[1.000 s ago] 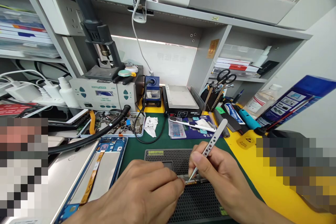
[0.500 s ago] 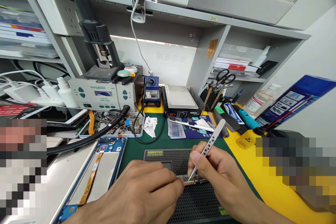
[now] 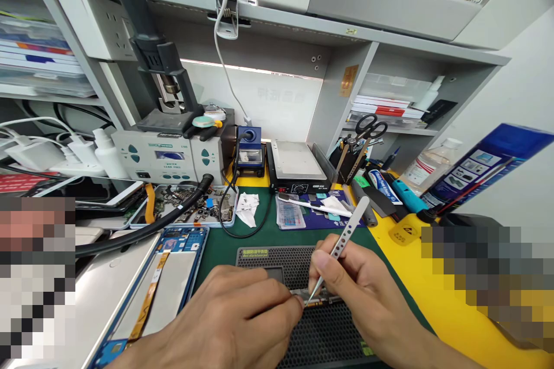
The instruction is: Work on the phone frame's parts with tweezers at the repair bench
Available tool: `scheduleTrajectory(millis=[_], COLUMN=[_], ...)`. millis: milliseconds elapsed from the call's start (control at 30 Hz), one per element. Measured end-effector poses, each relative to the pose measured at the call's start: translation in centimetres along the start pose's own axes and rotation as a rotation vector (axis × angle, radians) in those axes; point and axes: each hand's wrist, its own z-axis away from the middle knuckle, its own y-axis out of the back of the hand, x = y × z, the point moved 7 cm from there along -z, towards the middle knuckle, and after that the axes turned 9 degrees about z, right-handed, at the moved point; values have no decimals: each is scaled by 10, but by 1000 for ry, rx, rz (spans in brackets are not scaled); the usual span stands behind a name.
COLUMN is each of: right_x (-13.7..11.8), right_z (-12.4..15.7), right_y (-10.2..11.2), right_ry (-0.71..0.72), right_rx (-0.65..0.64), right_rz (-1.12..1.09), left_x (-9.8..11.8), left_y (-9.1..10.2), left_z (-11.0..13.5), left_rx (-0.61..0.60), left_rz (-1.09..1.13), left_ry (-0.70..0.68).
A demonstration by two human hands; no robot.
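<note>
My right hand [image 3: 367, 288] is closed around a pair of silver tweezers [image 3: 347, 234] with a row of holes along the arms. Their points slant down to a narrow dark strip-like electronic part [image 3: 329, 295] with a thin gold-coloured edge. My left hand [image 3: 238, 311] is curled, its fingertips pressed together at the strip's left end, close beside the tweezer points. Under both hands lies a black honeycomb-patterned mat [image 3: 333, 334]. My fingers hide much of the strip, so its exact kind cannot be told.
On the left lies an opened blue device frame [image 3: 194, 259] with an orange flex cable [image 3: 149, 294]. Behind it are a tray of circuit boards [image 3: 168, 207], a black hose [image 3: 147, 236] and a hot-air station [image 3: 168, 155]. A small heating plate [image 3: 298, 161] and a white brush [image 3: 309, 205] sit ahead.
Both hands stay nearly in place, with the tweezer points still at the strip beside my left fingertips. The view has shifted very slightly.
</note>
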Motion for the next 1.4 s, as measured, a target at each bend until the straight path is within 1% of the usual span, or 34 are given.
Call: scheduleTrajectory(millis=[100, 200, 400, 500, 567, 667, 700, 733, 833, 900, 1000, 1133, 1300, 1400], right_x=[-1, -1, -2, -1, 0, 0, 0, 0, 1, 0, -1, -2, -3, -2], right_z=[0, 0, 0, 0, 0, 1, 1, 1, 1, 0, 0, 0, 0, 0], right_y=[0, 0, 0, 0, 0, 0, 0, 0, 0, 0, 0, -1, -1, 0], right_ry=[1, 2, 4, -5, -11, -11, -11, -11, -12, -11, -5, -5, 9, 15], right_rx=[-7, 4, 5, 1, 0, 3, 4, 4, 3, 0, 0, -3, -15, -16], right_rz=[-27, -21, -14, -16, -12, -4, -3, -1, -5, -8, -2, 1, 19, 24], left_x=[3, 2, 0, -2, -4, -2, -2, -1, -4, -3, 1, 1, 2, 1], left_y=[3, 2, -3, -5, -6, -5, -5, -5, -7, -6, -4, -3, 1, 1], left_z=[-1, -1, 0, 2, 3, 4, 4, 3, -1, -1, 0, 1, 0, 0], left_rx=[15, 13, -68, -78, -56, 20, 26, 17, -73, -90, -85, -78, -5, -2], left_rz=[9, 11, 25, 23, 14, 28, 33, 35, 15, 14, 25, 16, 17, 20], left_ry=[-13, -17, 18, 21, -3, -101, -115, -109, -5, 26, -1, -2, -16, -13])
